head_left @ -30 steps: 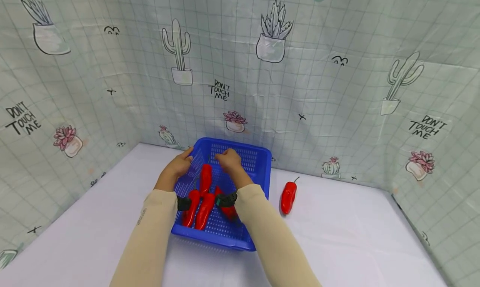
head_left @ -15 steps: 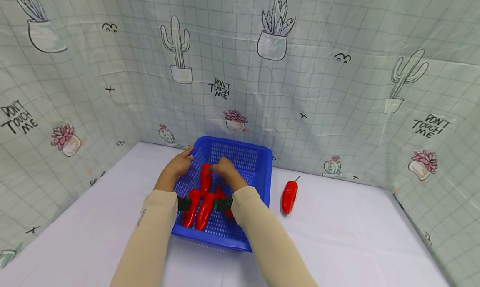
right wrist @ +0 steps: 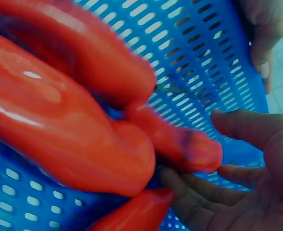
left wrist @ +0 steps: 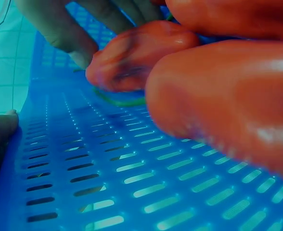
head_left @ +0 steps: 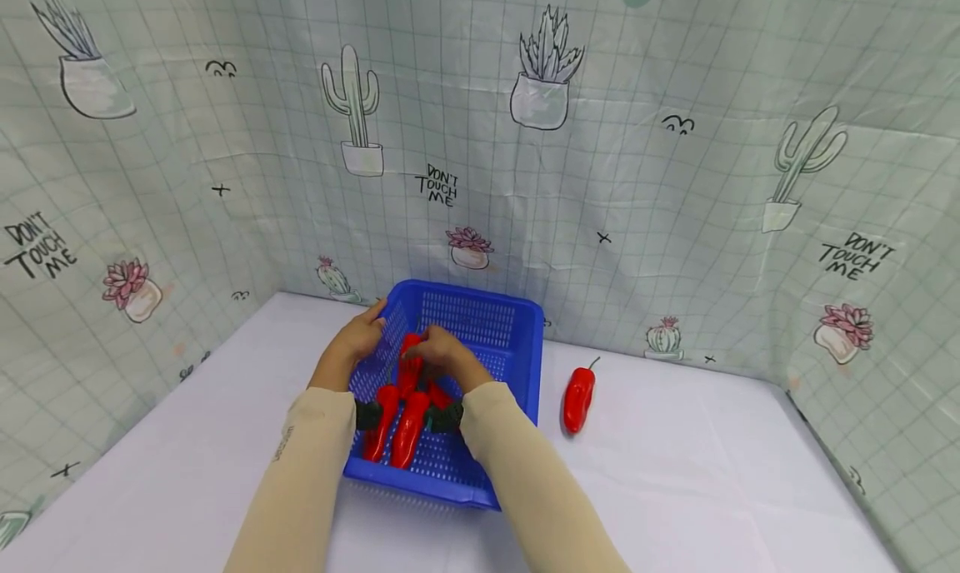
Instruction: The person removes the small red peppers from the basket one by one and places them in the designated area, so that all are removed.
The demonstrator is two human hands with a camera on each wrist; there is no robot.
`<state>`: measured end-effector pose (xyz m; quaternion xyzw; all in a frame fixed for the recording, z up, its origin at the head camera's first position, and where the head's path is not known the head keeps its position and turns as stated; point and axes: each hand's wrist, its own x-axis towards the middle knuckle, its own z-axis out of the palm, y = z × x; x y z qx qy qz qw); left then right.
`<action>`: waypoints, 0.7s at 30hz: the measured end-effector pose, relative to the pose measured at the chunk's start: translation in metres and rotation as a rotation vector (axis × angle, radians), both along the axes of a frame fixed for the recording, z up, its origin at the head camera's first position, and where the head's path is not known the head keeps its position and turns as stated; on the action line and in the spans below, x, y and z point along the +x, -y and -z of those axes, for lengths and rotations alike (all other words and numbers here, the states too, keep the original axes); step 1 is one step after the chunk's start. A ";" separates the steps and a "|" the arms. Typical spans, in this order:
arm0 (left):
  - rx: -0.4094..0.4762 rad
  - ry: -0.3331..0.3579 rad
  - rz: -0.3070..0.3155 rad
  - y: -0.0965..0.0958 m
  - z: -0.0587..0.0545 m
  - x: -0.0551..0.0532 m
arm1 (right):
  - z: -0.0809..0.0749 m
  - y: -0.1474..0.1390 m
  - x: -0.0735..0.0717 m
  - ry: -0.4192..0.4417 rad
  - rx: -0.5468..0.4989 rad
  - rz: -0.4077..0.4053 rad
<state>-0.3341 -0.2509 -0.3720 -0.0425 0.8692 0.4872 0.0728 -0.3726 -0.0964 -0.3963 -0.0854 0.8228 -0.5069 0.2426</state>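
Note:
A blue plastic basket (head_left: 532,365) with slotted walls holds several long red peppers. My left hand (head_left: 358,338) holds the basket's left wall near the far corner; in the right wrist view this hand (right wrist: 269,33) shows outside the wall. Inside, my right hand (head_left: 442,348) reaches over the farthest red pepper (head_left: 408,373). In the right wrist view, this pepper (right wrist: 194,149) lies between the spread thumb (right wrist: 237,124) and the fingers, with fingertips at its underside and a gap below the thumb. Nearer peppers (head_left: 408,431) lie side by side at the basket's near left.
Another red pepper (head_left: 578,400) with its stem pointing away lies on the white table (head_left: 690,456), right of the basket. A patterned curtain (head_left: 465,98) hangs behind and along both sides, close behind the basket's far rim.
My right hand has come down and leftward from the basket's far middle to the farthest pepper, its fingers spreading around it. The left hand stays on the basket wall.

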 end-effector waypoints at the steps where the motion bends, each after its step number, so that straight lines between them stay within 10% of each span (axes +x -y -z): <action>1: 0.000 0.002 0.000 0.000 0.000 0.000 | 0.001 0.001 0.000 0.002 -0.007 0.008; 21: -0.035 0.006 -0.023 0.000 0.000 0.001 | 0.014 0.018 -0.007 -0.192 0.107 0.108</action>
